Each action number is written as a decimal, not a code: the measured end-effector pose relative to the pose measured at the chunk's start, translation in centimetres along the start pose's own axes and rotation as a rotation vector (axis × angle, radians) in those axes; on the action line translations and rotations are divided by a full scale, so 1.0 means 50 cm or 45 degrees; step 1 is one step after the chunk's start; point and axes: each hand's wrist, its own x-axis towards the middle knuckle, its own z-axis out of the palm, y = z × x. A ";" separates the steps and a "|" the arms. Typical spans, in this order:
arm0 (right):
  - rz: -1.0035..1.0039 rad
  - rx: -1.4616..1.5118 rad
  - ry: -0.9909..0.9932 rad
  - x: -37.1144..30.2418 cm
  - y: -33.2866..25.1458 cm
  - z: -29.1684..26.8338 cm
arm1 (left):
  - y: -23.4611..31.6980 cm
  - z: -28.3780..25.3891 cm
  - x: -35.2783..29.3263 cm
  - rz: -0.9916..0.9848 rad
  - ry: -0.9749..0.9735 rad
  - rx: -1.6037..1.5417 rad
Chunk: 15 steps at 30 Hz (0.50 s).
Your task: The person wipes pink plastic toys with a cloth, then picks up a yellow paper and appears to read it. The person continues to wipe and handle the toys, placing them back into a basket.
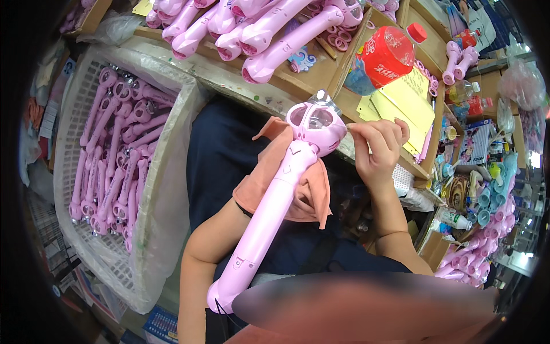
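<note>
A pink toy wand [269, 212] slants across my lap, its openwork round head [318, 123] pointing away from me and topped by a clear, silvery tip [325, 100]. Bunched under and around its upper shaft is an orange cloth [260, 172]. My left forearm [215, 238] runs up beneath the wand to this cloth; my left hand is hidden there, seemingly gripping the wand through it. Just right of the wand's head, my right hand [378, 146] pinches thumb and forefinger together close to its rim. Whatever lies between those fingertips is too small to make out.
At my left stands a white plastic-lined basket [192, 114] of pink wands [114, 155]. More wands [229, 28] lie on the bench ahead. A red-capped bottle [389, 57] and yellow papers [409, 106] sit right. Wands and a cluttered shelf fill the far right. Something blurred covers the lower edge.
</note>
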 end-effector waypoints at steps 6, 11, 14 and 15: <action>0.171 -0.119 0.126 -0.008 0.028 0.009 | 0.009 0.004 -0.004 -0.088 0.066 -0.030; 0.095 -0.268 0.270 -0.103 0.079 0.027 | 0.027 -0.008 -0.024 -0.139 -0.090 0.054; 0.024 -0.416 0.207 -0.177 0.091 0.047 | 0.035 -0.004 -0.050 -0.116 0.282 0.210; 0.089 -0.497 0.159 -0.192 0.091 0.051 | 0.039 0.000 -0.063 -0.177 0.072 0.112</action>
